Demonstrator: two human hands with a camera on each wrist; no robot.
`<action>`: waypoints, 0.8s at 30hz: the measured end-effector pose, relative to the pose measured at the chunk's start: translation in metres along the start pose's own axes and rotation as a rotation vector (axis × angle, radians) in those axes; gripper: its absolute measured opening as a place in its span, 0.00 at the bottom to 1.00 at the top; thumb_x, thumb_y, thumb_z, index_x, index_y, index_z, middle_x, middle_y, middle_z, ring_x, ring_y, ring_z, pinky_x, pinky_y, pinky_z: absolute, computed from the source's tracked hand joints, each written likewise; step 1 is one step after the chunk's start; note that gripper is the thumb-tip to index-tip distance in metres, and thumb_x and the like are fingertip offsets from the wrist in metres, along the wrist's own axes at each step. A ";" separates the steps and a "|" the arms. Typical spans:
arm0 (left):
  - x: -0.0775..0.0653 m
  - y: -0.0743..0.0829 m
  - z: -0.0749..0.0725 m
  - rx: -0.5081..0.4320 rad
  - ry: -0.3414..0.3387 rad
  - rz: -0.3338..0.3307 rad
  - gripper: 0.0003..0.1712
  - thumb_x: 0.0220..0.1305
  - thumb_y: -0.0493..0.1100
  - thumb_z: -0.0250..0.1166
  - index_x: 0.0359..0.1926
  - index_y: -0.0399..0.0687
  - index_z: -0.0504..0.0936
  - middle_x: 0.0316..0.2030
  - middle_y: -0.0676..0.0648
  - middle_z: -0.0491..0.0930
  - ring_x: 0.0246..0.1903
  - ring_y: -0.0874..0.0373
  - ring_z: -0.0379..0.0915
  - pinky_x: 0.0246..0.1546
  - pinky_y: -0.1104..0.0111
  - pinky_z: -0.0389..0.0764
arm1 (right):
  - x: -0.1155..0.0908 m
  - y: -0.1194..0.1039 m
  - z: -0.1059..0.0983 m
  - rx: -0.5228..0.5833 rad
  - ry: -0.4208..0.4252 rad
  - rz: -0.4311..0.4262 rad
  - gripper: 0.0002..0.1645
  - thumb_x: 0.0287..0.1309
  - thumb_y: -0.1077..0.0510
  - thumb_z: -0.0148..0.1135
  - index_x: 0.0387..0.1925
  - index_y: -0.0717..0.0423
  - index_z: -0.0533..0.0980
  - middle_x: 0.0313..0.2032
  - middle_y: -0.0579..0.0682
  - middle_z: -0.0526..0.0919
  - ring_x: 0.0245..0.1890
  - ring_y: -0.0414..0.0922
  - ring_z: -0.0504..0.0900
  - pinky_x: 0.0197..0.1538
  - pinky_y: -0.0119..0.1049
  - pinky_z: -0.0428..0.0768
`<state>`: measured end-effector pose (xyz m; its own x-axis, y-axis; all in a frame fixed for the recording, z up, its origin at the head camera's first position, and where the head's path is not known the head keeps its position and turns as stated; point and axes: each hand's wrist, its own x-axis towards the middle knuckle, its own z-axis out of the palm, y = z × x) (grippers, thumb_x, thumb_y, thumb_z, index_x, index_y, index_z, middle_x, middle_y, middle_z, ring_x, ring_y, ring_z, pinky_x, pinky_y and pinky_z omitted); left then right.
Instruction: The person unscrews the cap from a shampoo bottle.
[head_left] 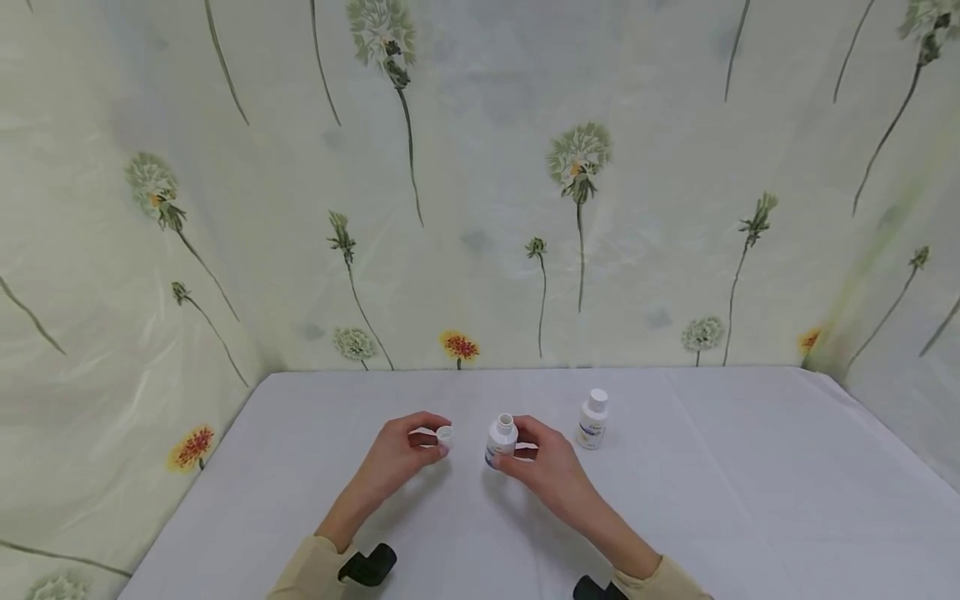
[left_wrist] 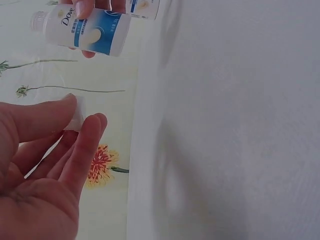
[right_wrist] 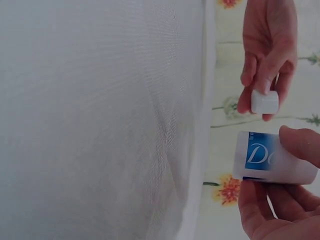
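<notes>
My left hand (head_left: 403, 450) pinches a small white screw cap (head_left: 445, 435) between thumb and fingers, its hollow side facing up. A short gap to the right, my right hand (head_left: 551, 467) grips a white Dove bottle (head_left: 501, 440) around its body. That bottle is upright, its neck uncapped. Blue printing and the Dove name show on the bottle (left_wrist: 92, 30) in the left wrist view. In the right wrist view the cap (right_wrist: 264, 102) sits at the left hand's fingertips, close to the bottle (right_wrist: 272, 159).
A second white bottle (head_left: 592, 421), with its cap on, stands on the table to the right of my right hand. White cloth (head_left: 750, 492) covers the table. Behind it and at the sides hangs a curtain (head_left: 480, 208) printed with dandelions.
</notes>
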<state>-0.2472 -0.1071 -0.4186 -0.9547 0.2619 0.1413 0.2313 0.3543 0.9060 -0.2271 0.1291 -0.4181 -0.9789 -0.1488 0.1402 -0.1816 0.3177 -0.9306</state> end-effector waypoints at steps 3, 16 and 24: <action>0.002 -0.003 -0.002 -0.032 0.011 -0.020 0.21 0.60 0.33 0.69 0.55 0.40 0.80 0.49 0.44 0.78 0.44 0.52 0.80 0.43 0.62 0.82 | 0.006 0.000 0.004 -0.019 -0.025 0.012 0.27 0.52 0.58 0.74 0.55 0.54 0.77 0.47 0.50 0.82 0.46 0.48 0.82 0.49 0.42 0.81; 0.008 -0.016 -0.009 0.092 0.064 -0.036 0.17 0.60 0.32 0.68 0.51 0.41 0.82 0.47 0.46 0.79 0.43 0.51 0.78 0.40 0.62 0.83 | 0.026 0.002 0.018 -0.072 -0.075 -0.002 0.29 0.56 0.57 0.72 0.59 0.54 0.74 0.49 0.50 0.81 0.49 0.50 0.80 0.49 0.43 0.82; 0.011 -0.025 -0.016 0.167 0.105 -0.079 0.15 0.58 0.32 0.69 0.47 0.43 0.83 0.41 0.48 0.80 0.36 0.54 0.74 0.33 0.66 0.80 | 0.035 0.004 0.029 -0.080 -0.109 -0.011 0.28 0.58 0.58 0.70 0.60 0.55 0.73 0.50 0.51 0.81 0.48 0.49 0.81 0.47 0.42 0.82</action>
<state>-0.2668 -0.1277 -0.4330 -0.9833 0.1355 0.1212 0.1745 0.5161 0.8386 -0.2598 0.0981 -0.4262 -0.9616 -0.2520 0.1086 -0.2034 0.3885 -0.8987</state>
